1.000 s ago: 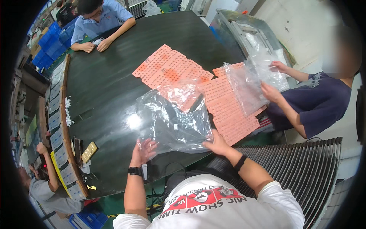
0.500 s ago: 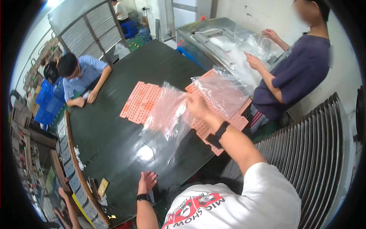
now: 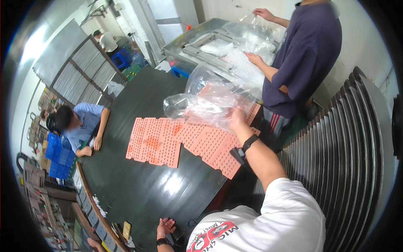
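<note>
The clear plastic (image 3: pixel 212 110) is over the pink boards (image 3: pixel 216 148), just left of the grip; the right hand (image 3: pixel 237 119) grasps its near edge. Below and left of that grip, the left hand (image 3: pixel 167 227) is loose and empty by the table (image 3: pixel 130 185). Beyond the grip stands a bin (image 3: pixel 179 61); beyond and right, a co-worker (image 3: pixel 304 54).
</note>
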`<state>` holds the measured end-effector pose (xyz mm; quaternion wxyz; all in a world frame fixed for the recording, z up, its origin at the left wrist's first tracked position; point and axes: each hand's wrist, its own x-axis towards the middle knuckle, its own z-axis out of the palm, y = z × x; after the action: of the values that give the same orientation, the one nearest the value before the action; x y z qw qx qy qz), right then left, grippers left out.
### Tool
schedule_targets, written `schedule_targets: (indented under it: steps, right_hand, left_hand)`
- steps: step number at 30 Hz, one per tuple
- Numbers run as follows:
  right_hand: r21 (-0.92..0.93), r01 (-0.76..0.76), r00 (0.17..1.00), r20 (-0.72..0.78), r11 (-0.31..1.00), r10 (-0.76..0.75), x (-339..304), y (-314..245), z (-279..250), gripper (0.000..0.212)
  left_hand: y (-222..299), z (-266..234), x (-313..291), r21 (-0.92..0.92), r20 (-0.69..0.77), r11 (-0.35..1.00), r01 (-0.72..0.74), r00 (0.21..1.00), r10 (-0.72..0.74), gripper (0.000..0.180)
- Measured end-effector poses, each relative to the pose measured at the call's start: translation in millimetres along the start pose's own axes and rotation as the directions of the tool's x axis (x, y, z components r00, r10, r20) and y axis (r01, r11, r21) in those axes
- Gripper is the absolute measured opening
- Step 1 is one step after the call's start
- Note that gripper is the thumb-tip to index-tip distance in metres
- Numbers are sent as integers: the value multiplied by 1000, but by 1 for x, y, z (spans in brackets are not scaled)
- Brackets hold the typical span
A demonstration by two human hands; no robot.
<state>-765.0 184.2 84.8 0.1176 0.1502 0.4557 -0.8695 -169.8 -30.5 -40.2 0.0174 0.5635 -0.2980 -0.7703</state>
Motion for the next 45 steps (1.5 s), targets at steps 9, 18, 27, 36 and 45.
schedule_targets:
  steps: [9,18,27,36,45]
  right_hand:
    - [-43,339,177,984,940,-19,-195,43,115,16]
    - [-773,531,814,353,346,-461,-7,22,22,52]
    - [-949,220,895,103,226,-434,77,13,-92,16]
    - [-711,244,927,-29,660,-374,52,4,-102,6]
    - [-46,368,817,492,928,-300,-32,-37,-7,14]
  left_hand:
    - [156,302,-133,673,562,-495,-549,-56,826,75]
    - [152,176,-103,645,64,-215,-733,-229,971,16]
    - [69,52,-110,933,-117,40,-358,-196,974,28]
    - [51,103,-118,782,-257,276,-559,115,960,36]
    - [54,113,-111,961,173,-142,-237,115,978,40]
